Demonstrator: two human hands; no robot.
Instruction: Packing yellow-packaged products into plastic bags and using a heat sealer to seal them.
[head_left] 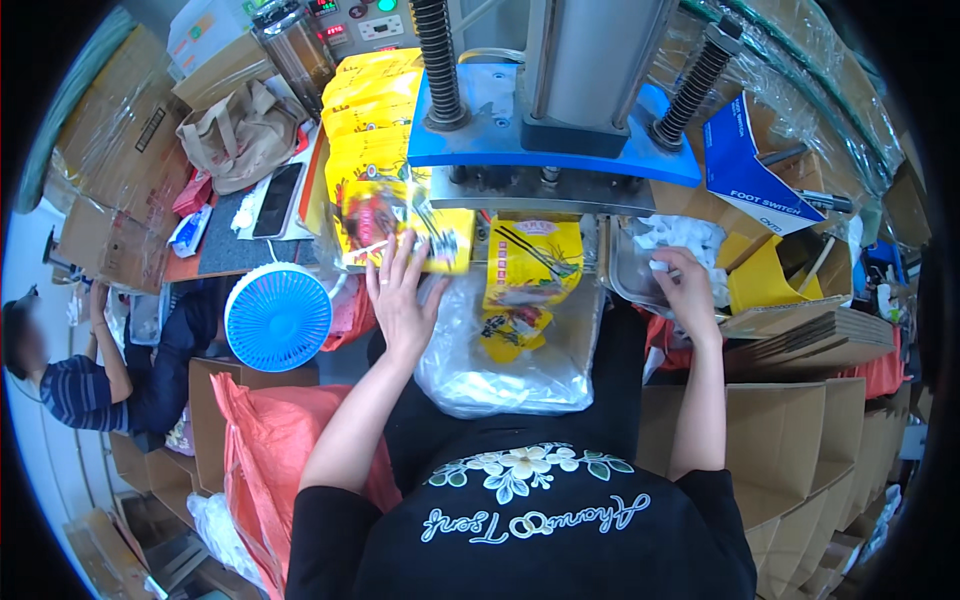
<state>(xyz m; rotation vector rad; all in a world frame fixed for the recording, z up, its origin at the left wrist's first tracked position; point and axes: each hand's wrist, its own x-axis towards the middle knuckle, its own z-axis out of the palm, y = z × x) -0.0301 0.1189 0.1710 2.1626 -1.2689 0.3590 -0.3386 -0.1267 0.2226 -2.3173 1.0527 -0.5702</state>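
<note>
My left hand (402, 300) lies with its fingers spread at the near edge of a yellow printed food pouch (440, 240), part of which is blurred. Behind it, more yellow pouches (375, 110) overlap in a long row. At a metal tray (630, 270) on the right, my right hand (690, 290) pinches a small white piece (658, 265); its kind is too small to tell. White pieces (685, 235) fill much of that tray. Between my hands, another yellow pouch (535, 260) hangs below the press's metal bar (550, 190), over a clear-plastic-lined box (500, 385).
A blue press plate (550, 155) with spring columns stands ahead. A blue fan (278, 317), a phone (279, 200) and a cloth bag (240, 135) are at left. Red sacks (270, 430) and cardboard boxes (770, 430) flank me. Another person (95, 385) sits at far left.
</note>
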